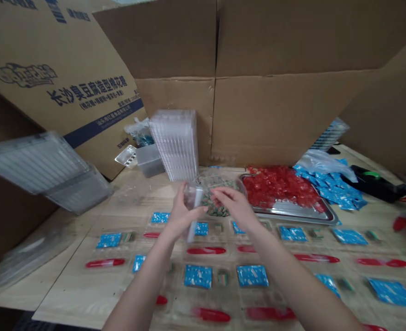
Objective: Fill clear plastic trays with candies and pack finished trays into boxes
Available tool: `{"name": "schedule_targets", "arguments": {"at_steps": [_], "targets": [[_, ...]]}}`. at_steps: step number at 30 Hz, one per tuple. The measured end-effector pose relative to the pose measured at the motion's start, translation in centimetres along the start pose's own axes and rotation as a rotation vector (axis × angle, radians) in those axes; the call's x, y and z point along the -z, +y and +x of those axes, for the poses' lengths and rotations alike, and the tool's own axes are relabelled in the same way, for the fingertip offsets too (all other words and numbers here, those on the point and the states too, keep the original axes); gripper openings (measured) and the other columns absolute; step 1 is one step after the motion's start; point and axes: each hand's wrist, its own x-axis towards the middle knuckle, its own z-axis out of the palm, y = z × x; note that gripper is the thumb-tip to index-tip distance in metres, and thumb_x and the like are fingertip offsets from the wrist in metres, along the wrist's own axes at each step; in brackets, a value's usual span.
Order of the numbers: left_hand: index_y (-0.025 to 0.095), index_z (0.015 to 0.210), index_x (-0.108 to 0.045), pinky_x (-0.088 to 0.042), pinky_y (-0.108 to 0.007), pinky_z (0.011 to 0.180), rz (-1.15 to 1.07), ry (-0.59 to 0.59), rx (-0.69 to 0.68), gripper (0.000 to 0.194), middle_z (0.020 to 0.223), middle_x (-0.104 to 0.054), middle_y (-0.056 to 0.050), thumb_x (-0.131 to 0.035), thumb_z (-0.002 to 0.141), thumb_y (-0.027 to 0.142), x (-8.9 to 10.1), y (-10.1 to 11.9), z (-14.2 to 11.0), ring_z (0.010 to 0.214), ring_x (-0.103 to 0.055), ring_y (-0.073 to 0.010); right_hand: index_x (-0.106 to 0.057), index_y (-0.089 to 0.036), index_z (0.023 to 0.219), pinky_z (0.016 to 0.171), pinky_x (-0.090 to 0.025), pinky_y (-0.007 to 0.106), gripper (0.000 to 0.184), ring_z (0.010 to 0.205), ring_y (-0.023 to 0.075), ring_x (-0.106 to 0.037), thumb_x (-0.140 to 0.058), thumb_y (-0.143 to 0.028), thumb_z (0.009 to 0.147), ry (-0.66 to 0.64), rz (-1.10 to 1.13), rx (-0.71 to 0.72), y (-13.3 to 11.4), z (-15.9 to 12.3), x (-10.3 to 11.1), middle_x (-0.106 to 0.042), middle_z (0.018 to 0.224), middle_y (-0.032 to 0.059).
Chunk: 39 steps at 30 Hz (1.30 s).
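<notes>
My left hand point(180, 215) is closed around an upright piece of clear plastic point(196, 204), perhaps a tray seen edge-on. My right hand point(236, 207) is just to its right, with thumb and fingers pinched together. Whatever those fingers hold, if anything, is too small to make out. Behind and below both hands is a clear round tub point(240, 183) of small green and brown pieces point(218, 210). Clear trays lie in rows nearer me, with blue printed packets point(198, 276), red utensil-like pieces point(206, 250) and small green-brown squares point(222, 277).
A metal tray point(282, 210) bears a heap of red pieces point(279, 186). More blue packets point(341, 188) lie at its right. Stacked clear trays point(175, 142) stand behind my hands, others point(61, 170) lean at left. Cardboard boxes point(265, 119) wall off the back. A black container point(378, 184) sits far right.
</notes>
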Motion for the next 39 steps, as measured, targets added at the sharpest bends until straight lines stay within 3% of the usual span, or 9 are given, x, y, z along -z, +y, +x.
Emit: {"name": "schedule_targets", "arguments": {"at_steps": [5,11,17,19,22,25,32,35,39], "targets": [[0.02,0.142,-0.013,-0.038,-0.038,0.094,-0.158,-0.188,0.094,0.104,0.125,-0.048,-0.014,-0.075,0.06,0.036,-2.1,0.7,-0.2,0.108,-0.051,-0.0255,-0.064,-0.017,0.069,0.059,-0.039,0.023,0.025,0.062,0.0098,-0.051,-0.07,-0.04,0.062,-0.083,0.197,-0.097,-1.3,-1.7,-2.5,-0.059,0.065,-0.0026],[0.02,0.141,-0.02,-0.039,-0.035,0.094,-0.274,-0.248,0.105,0.098,0.121,-0.053,-0.012,-0.075,0.061,0.035,-1.3,1.1,0.0,0.109,-0.052,-0.0248,-0.064,-0.017,0.069,0.059,-0.042,0.024,0.029,0.061,0.0098,-0.052,-0.073,-0.042,0.058,-0.18,0.319,-0.167,-1.9,-1.2,-2.1,-0.059,0.065,-0.0018],[0.027,0.14,-0.021,-0.037,-0.036,0.095,-0.217,0.037,0.101,0.098,0.121,-0.05,-0.01,-0.076,0.059,0.036,0.3,0.3,1.0,0.106,-0.052,-0.0234,-0.061,-0.018,0.069,0.066,-0.044,0.032,0.03,0.067,0.017,-0.055,-0.069,-0.045,0.057,0.217,0.074,-0.042,-0.4,1.7,1.0,-0.06,0.067,0.0014],[0.027,0.141,-0.021,-0.036,-0.035,0.095,-0.182,0.049,0.103,0.102,0.126,-0.046,-0.011,-0.078,0.056,0.035,0.4,0.5,1.0,0.11,-0.05,-0.0238,-0.062,-0.018,0.068,0.072,-0.043,0.033,0.026,0.074,0.0189,-0.055,-0.068,-0.041,0.058,0.318,-0.086,0.062,-0.3,2.0,1.5,-0.062,0.071,0.0029],[0.023,0.141,-0.021,-0.037,-0.033,0.094,-0.18,-0.021,0.113,0.104,0.126,-0.045,-0.012,-0.079,0.055,0.034,-0.5,0.9,0.7,0.11,-0.05,-0.0236,-0.065,-0.019,0.072,0.073,-0.042,0.031,0.021,0.075,0.0175,-0.055,-0.063,-0.039,0.065,0.138,-0.129,0.117,-0.9,1.1,0.0,-0.064,0.074,0.0023],[0.021,0.142,-0.018,-0.039,-0.034,0.093,-0.2,-0.075,0.12,0.104,0.119,-0.051,-0.012,-0.078,0.057,0.033,-1.6,1.0,0.4,0.103,-0.054,-0.0226,-0.066,-0.019,0.071,0.063,-0.04,0.026,0.022,0.064,0.0128,-0.053,-0.064,-0.04,0.065,-0.071,0.089,-0.026,-1.7,-0.2,-2.5,-0.061,0.066,-0.0005],[0.021,0.141,-0.021,-0.039,-0.036,0.094,-0.246,-0.15,0.119,0.101,0.119,-0.053,-0.012,-0.077,0.058,0.035,-1.5,0.5,0.5,0.105,-0.053,-0.0234,-0.064,-0.016,0.069,0.055,-0.038,0.021,0.025,0.058,0.0082,-0.05,-0.071,-0.038,0.06,-0.17,0.325,-0.149,-2.3,-0.6,-3.5,-0.058,0.063,-0.0022],[0.023,0.141,-0.021,-0.04,-0.036,0.091,-0.272,-0.111,0.124,0.096,0.116,-0.054,-0.011,-0.074,0.062,0.036,-0.7,0.1,1.0,0.102,-0.055,-0.0228,-0.063,-0.017,0.07,0.059,-0.043,0.024,0.025,0.06,0.0101,-0.053,-0.07,-0.039,0.06,-0.087,0.299,-0.122,-1.8,0.6,-2.6,-0.059,0.065,-0.0015],[0.029,0.14,-0.02,-0.04,-0.034,0.09,-0.224,0.004,0.104,0.096,0.118,-0.051,-0.009,-0.075,0.061,0.036,0.5,0.0,1.6,0.1,-0.055,-0.0216,-0.062,-0.017,0.069,0.063,-0.047,0.031,0.021,0.063,0.0151,-0.056,-0.06,-0.038,0.065,0.206,-0.029,-0.039,0.3,3.5,0.3,-0.06,0.065,0.0015]]}}
